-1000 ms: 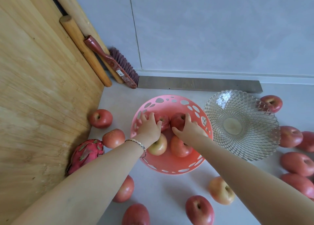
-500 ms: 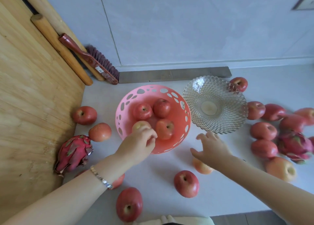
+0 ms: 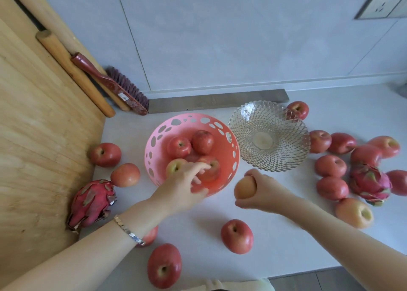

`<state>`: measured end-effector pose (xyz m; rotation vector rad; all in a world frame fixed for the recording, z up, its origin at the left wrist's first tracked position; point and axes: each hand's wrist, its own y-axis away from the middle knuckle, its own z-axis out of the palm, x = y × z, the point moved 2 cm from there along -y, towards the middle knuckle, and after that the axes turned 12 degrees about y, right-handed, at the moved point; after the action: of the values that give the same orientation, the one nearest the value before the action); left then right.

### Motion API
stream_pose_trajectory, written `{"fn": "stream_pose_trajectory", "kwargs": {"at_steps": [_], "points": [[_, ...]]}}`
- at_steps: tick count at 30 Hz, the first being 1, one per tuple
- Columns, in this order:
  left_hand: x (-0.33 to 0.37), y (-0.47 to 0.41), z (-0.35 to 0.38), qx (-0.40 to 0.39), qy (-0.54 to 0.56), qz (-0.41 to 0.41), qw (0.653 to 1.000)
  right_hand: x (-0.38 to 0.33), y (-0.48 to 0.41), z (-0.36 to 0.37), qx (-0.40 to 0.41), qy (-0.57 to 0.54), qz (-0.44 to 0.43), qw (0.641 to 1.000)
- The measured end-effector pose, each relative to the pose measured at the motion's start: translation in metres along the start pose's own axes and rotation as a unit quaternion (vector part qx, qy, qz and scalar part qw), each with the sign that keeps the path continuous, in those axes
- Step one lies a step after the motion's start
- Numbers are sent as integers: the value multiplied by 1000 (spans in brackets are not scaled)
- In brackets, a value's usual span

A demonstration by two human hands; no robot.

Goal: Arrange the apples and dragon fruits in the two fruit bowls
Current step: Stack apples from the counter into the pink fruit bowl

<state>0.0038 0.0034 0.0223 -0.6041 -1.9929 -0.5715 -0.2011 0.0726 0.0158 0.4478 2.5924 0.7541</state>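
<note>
A pink perforated bowl [image 3: 158,134] in the middle of the counter holds several red apples [image 3: 202,141]. To its right stands an empty clear glass bowl [image 3: 286,158]. My left hand [image 3: 182,187] hovers over the pink bowl's near rim, fingers spread above the apples, holding nothing. My right hand [image 3: 264,191] is shut on a pale orange-yellow apple [image 3: 243,187], lifted just right of the pink bowl. One dragon fruit [image 3: 91,202] lies at the left by the wooden board, another dragon fruit [image 3: 370,184] among the apples on the right.
Loose apples lie left [image 3: 105,154], in front [image 3: 236,235] and right [image 3: 330,172] of the bowls. A wooden board [image 3: 39,136] stands along the left, with rolling pins and a brush [image 3: 119,86] in the corner. The counter's front edge runs along the bottom.
My right hand has closed on the pale apple that lay in front of the bowls and lifted it. My left hand has stayed over the pink bowl's near side.
</note>
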Motion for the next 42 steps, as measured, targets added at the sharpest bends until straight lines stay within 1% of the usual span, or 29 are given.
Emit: {"fn": "stream_pose_trajectory", "kwargs": {"at_steps": [2,3,4,6,8,9,10,11,12,13,14,15,16,19,21,23,27,30,35,38,40,42], "points": [[8,-2,7,-68,9,14,998,-27,7,-19,10,-78,-43,996],[11,-4,9,-84,4,29,996,-41,7,-25,5,-102,-61,993],[14,-6,11,-77,-4,51,996,-54,7,-29,-5,-110,-78,991],[15,-11,8,-20,-5,87,996,-78,2,-35,-32,-85,-111,990],[10,-15,-3,42,2,96,995,-94,-10,-43,-82,-65,-151,983],[6,-16,-8,65,9,87,994,-99,-16,-49,-118,-80,-173,974],[1,-18,-14,90,20,62,994,-102,-25,-54,-148,-118,-186,964],[-6,-19,-21,119,30,31,992,-103,-37,-58,-157,-164,-181,957],[-11,-19,-27,151,41,6,988,-102,-51,-60,-135,-193,-161,958],[-15,-20,-32,179,54,-16,982,-100,-68,-62,-83,-181,-138,970],[-19,-21,-37,197,69,-36,977,-98,-87,-62,-14,-114,-110,987],[-23,-23,-41,207,85,-53,973,-97,-107,-59,29,-47,-86,995],[-27,-26,-44,210,101,-67,970,-99,-121,-55,49,7,-70,996],[-36,-33,-50,222,124,-101,962,-107,-149,-35,47,96,-39,993],[-42,-34,-52,226,139,-125,956,-113,-154,-22,55,125,-19,990],[-48,-33,-54,230,145,-136,953,-115,-151,-10,72,114,-16,991],[-55,-32,-53,240,152,-160,945,-102,-147,2,124,56,-39,990],[-58,-35,-51,241,150,-175,943,-95,-143,10,128,43,-64,989],[-55,-41,-50,245,154,-172,942,-89,-136,13,135,-23,-88,987],[-55,-45,-52,246,153,-168,942,-90,-138,10,148,-12,-102,984],[-56,-47,-53,247,154,-168,942,-93,-140,9,129,14,-110,985],[-57,-49,-54,246,150,-166,943,-95,-140,8,98,40,-97,990]]}}
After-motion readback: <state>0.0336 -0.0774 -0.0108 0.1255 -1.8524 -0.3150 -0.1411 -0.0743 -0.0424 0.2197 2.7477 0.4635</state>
